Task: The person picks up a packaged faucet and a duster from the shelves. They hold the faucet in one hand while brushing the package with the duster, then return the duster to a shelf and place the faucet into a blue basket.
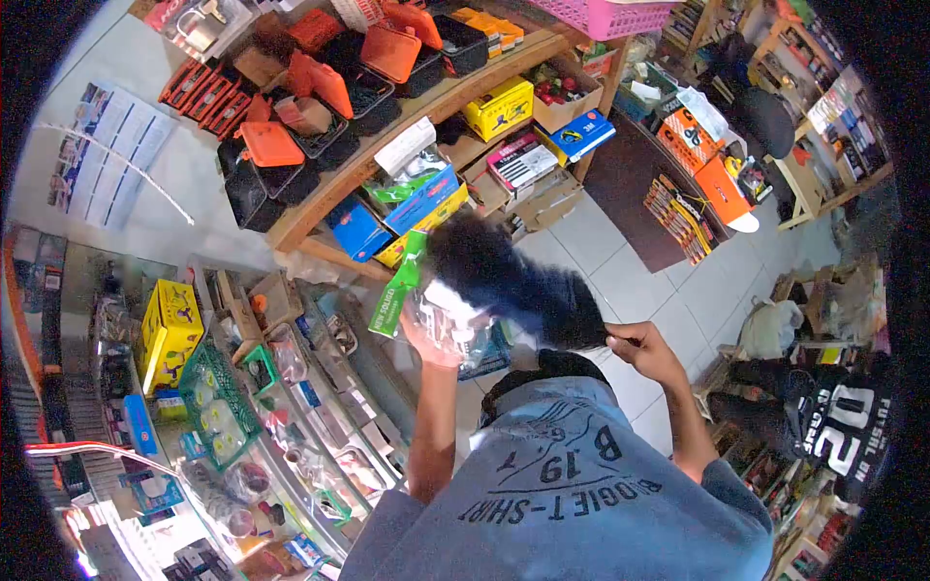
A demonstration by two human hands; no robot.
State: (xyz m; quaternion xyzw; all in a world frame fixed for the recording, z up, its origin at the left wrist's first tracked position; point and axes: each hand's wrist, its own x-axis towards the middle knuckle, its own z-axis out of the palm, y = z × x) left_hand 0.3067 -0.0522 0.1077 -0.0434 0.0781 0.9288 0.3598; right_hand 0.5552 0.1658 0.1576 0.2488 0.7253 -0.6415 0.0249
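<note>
At your far left, a yellow cardboard box [170,324] stands on the glass-topped desk [320,407], just beside a green wire basket [218,397]. Your left hand [431,341] is raised over the desk's near end, fingers clamped on a clear plastic packet with a green card header [426,300]. The packet touches a black soft bundle [523,281], perhaps cloth or a bag; the view is too blurred to tell. The bundle hangs in front of the wooden shelf [387,160] of orange-lidded cases. Your right hand [644,351] pinches the bundle's lower right edge, fingers together on it. At far right sits a person in a black numbered jersey [843,431].
</note>
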